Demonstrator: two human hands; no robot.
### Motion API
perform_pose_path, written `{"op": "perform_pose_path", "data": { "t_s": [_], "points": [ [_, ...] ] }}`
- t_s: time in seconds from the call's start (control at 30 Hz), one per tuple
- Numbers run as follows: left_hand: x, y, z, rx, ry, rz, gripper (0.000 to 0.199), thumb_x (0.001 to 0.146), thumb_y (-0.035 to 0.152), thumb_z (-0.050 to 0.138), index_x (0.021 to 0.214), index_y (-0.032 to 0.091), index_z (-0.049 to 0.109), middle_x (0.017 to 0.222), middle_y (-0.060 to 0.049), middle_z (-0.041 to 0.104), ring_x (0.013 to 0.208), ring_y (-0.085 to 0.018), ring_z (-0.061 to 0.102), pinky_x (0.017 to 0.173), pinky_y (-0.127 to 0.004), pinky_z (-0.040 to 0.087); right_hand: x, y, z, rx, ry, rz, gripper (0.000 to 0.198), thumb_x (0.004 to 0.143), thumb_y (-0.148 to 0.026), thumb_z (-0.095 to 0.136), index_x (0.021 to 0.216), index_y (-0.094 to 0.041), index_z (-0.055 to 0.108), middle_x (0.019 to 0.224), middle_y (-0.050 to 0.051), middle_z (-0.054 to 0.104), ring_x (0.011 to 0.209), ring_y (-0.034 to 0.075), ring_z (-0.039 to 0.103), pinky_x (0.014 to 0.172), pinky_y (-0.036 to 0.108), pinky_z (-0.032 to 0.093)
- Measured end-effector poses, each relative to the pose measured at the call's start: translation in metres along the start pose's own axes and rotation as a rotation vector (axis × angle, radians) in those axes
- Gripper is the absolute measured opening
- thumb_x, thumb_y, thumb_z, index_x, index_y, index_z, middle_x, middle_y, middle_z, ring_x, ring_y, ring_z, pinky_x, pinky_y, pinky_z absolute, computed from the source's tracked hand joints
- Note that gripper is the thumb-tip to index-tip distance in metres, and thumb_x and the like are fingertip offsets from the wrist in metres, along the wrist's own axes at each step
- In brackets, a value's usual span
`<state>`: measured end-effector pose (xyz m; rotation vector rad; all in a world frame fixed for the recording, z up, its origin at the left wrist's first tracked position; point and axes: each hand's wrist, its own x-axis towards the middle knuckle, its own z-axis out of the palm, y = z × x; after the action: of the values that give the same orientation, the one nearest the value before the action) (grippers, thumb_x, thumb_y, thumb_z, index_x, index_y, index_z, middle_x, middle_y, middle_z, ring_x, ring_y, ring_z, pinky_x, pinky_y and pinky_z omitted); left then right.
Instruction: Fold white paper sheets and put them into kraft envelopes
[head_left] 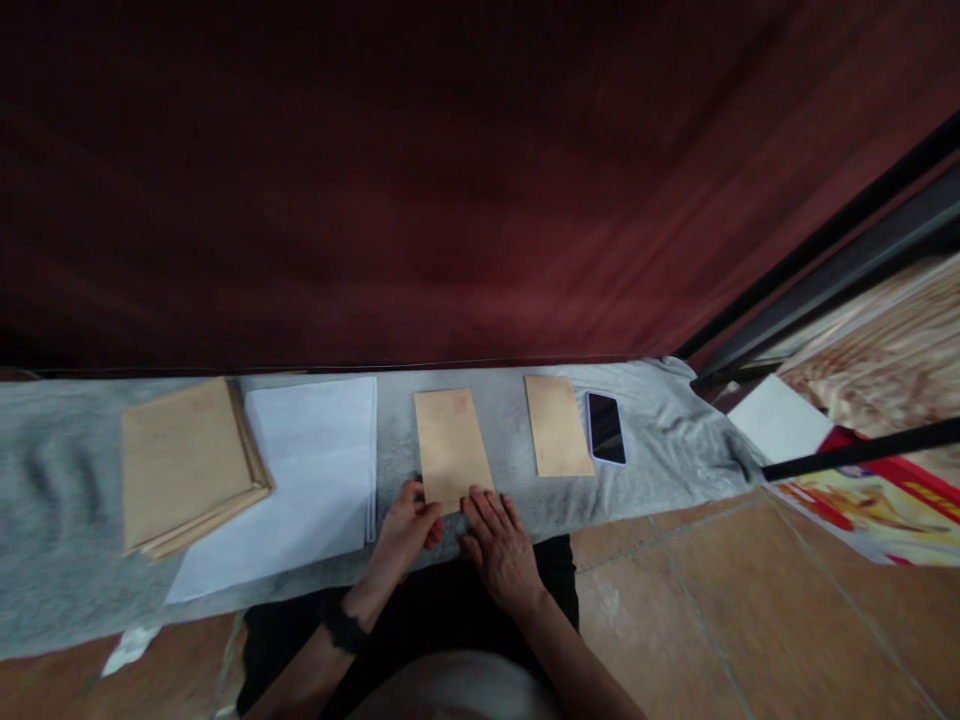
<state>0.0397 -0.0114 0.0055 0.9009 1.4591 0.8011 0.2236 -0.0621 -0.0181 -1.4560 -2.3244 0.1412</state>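
A brown paper envelope (452,440) lies in front of me on the grey cloth, its short lower edge toward my body. At that edge's left corner, my left hand (411,522) pinches the envelope between thumb and fingers. My right hand (501,548) rests on the right corner with its fingers stretched out flat on the paper. A second brown envelope (559,428) lies apart to the right. Far to the left, several more are piled in a stack (187,460), partly over white paper sheets (315,470).
A phone (606,428) lies right of the second envelope. Dark red fabric (420,200) rises behind the grey cloth (667,440). On the right stand dark metal bars (840,240) and a colourful printed box (877,500). Tiled floor (675,610) shows below.
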Motion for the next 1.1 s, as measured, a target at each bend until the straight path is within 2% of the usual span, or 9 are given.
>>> {"op": "perform_pose_path", "data": {
  "t_s": [0.1, 0.17, 0.27, 0.33, 0.37, 0.43, 0.53, 0.63, 1.1],
  "points": [
    [-0.006, -0.004, -0.005, 0.084, 0.059, 0.026, 0.037, 0.078, 0.041, 0.061, 0.106, 0.024, 0.044, 0.058, 0.005, 0.064, 0.042, -0.017, 0.060, 0.040, -0.026, 0.045, -0.002, 0.002, 0.003, -0.032, 0.011, 0.011, 0.051, 0.105, -0.033, 0.047, 0.155, -0.023, 0.040, 0.159, 0.007, 0.044, 0.146, 0.023, 0.042, 0.123, 0.044, 0.031],
    [-0.013, -0.012, -0.008, 0.213, 0.148, 0.109, 0.033, 0.085, 0.039, 0.057, 0.113, 0.024, 0.047, 0.064, 0.002, 0.067, 0.049, -0.020, 0.064, 0.045, -0.028, 0.048, -0.003, 0.002, 0.004, -0.048, 0.019, 0.018, 0.052, 0.105, -0.032, 0.047, 0.155, -0.023, 0.040, 0.158, 0.008, 0.044, 0.146, 0.023, 0.042, 0.123, 0.044, 0.031],
    [-0.025, -0.028, -0.005, 0.542, 0.279, 0.455, 0.025, 0.095, 0.036, 0.048, 0.114, 0.023, 0.059, 0.084, -0.005, 0.075, 0.075, -0.023, 0.073, 0.067, -0.034, 0.058, -0.004, 0.001, 0.006, -0.073, 0.015, 0.023, 0.053, 0.105, -0.030, 0.047, 0.156, -0.024, 0.038, 0.159, 0.009, 0.042, 0.146, 0.024, 0.041, 0.123, 0.045, 0.030],
    [-0.031, -0.039, 0.003, 0.733, 0.245, 0.724, 0.030, 0.100, 0.035, 0.043, 0.118, 0.022, 0.063, 0.109, -0.009, 0.075, 0.102, -0.024, 0.072, 0.089, -0.039, 0.058, -0.005, 0.001, 0.007, -0.081, 0.006, 0.018, 0.054, 0.104, -0.029, 0.048, 0.156, -0.026, 0.037, 0.162, 0.009, 0.037, 0.148, 0.025, 0.039, 0.122, 0.047, 0.030],
    [-0.034, -0.044, 0.008, 0.812, 0.203, 0.821, 0.035, 0.101, 0.035, 0.042, 0.127, 0.021, 0.061, 0.123, -0.010, 0.072, 0.116, -0.025, 0.067, 0.098, -0.040, 0.055, -0.006, 0.000, 0.008, -0.080, 0.001, 0.013, 0.054, 0.103, -0.029, 0.048, 0.156, -0.026, 0.038, 0.163, 0.010, 0.034, 0.148, 0.026, 0.038, 0.122, 0.048, 0.029],
    [-0.035, -0.051, 0.017, 0.960, 0.135, 0.927, 0.051, 0.101, 0.038, 0.042, 0.148, 0.019, 0.045, 0.146, -0.013, 0.058, 0.138, -0.026, 0.052, 0.112, -0.044, 0.045, -0.007, 0.000, 0.009, -0.072, -0.002, 0.004, 0.054, 0.102, -0.028, 0.049, 0.155, -0.026, 0.040, 0.165, 0.011, 0.031, 0.149, 0.027, 0.036, 0.122, 0.049, 0.028],
    [-0.034, -0.056, 0.024, 1.117, 0.098, 0.960, 0.072, 0.100, 0.046, 0.045, 0.160, 0.016, 0.022, 0.159, -0.017, 0.041, 0.148, -0.029, 0.039, 0.118, -0.048, 0.038, -0.007, 0.000, 0.010, -0.061, -0.001, 0.009, 0.052, 0.102, -0.028, 0.049, 0.154, -0.023, 0.043, 0.164, 0.011, 0.033, 0.149, 0.027, 0.035, 0.123, 0.049, 0.026],
    [-0.033, -0.058, 0.021, 1.193, 0.096, 0.983, 0.081, 0.098, 0.050, 0.047, 0.162, 0.013, 0.014, 0.161, -0.019, 0.037, 0.149, -0.030, 0.036, 0.119, -0.049, 0.036, -0.006, -0.001, 0.009, -0.055, 0.003, 0.022, 0.051, 0.102, -0.029, 0.049, 0.153, -0.025, 0.044, 0.163, 0.011, 0.034, 0.149, 0.026, 0.036, 0.123, 0.048, 0.027],
    [-0.037, -0.056, 0.013, 1.304, 0.128, 0.960, 0.079, 0.097, 0.056, 0.047, 0.158, 0.009, 0.030, 0.161, -0.020, 0.036, 0.149, -0.033, 0.035, 0.121, -0.050, 0.034, -0.006, 0.010, -0.005, 0.014, 0.014, 0.095, 0.046, 0.105, -0.028, 0.045, 0.150, -0.021, 0.047, 0.155, 0.005, 0.050, 0.142, 0.023, 0.046, 0.125, 0.046, 0.024]
  ]
}}
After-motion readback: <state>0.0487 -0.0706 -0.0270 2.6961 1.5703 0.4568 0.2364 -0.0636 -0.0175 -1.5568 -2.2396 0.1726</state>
